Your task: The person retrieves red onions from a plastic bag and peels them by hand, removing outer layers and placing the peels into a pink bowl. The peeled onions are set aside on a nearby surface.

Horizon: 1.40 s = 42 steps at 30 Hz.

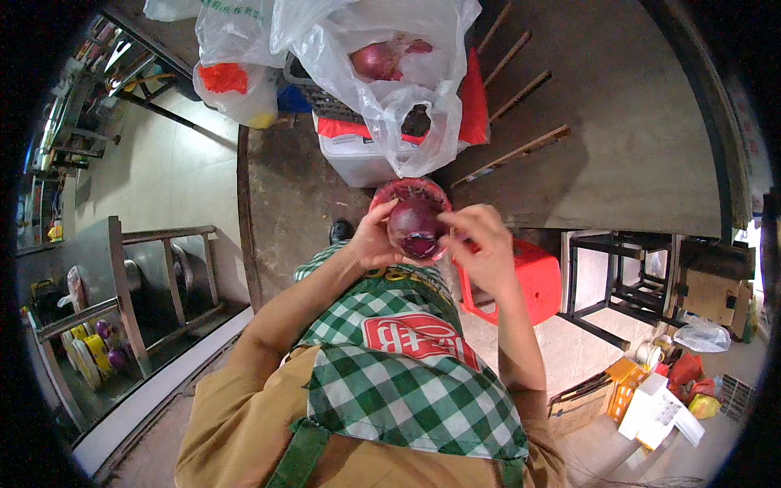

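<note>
A red onion (415,224) rests in my left hand (371,239), the thumb on its upper side. My right hand (486,247) is at the onion's right side, with fingertips at its skin; whether they pinch a bit of peel is not clear. Behind the onion is a round red container (410,185), its inside dark with what look like onion skins. Farther out, a translucent plastic bag (427,143) lies open over a dark plastic basket (326,91), and another red onion (373,61) with loose skins shows inside the bag.
A red plastic stool (537,283) stands close at the right. White foam box (357,160) sits under the basket. More plastic bags (235,100) hang at the upper left. Metal racks (119,293) stand at the left; cardboard boxes (579,407) and an orange crate (623,390) lie lower right.
</note>
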Each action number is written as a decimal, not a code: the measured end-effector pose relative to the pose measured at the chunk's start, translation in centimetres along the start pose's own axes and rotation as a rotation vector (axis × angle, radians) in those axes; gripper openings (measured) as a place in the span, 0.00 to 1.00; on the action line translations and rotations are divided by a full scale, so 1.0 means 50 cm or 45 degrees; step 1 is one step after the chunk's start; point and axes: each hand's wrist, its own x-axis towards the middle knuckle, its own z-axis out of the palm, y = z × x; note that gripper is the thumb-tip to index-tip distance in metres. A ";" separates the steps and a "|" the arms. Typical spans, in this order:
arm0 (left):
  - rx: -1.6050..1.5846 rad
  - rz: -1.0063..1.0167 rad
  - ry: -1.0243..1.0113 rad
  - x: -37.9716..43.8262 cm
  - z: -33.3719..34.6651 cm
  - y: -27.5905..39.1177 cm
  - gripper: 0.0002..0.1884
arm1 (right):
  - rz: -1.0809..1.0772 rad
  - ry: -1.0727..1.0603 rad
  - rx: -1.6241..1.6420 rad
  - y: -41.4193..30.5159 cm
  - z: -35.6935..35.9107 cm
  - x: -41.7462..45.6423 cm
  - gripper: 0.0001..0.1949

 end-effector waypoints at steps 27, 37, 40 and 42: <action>-0.002 0.006 0.204 0.003 -0.007 -0.019 0.32 | -0.102 0.372 -0.053 0.050 0.100 0.016 0.05; -0.050 0.140 -0.181 -0.006 -0.019 -0.009 0.36 | 1.254 0.880 1.766 0.157 0.143 -0.031 0.04; 0.035 0.126 -0.092 -0.010 -0.005 -0.008 0.44 | 1.237 0.646 1.957 0.285 0.192 -0.080 0.05; -0.055 0.060 -0.061 0.000 -0.012 -0.013 0.46 | 1.360 0.498 1.996 0.351 0.227 -0.118 0.06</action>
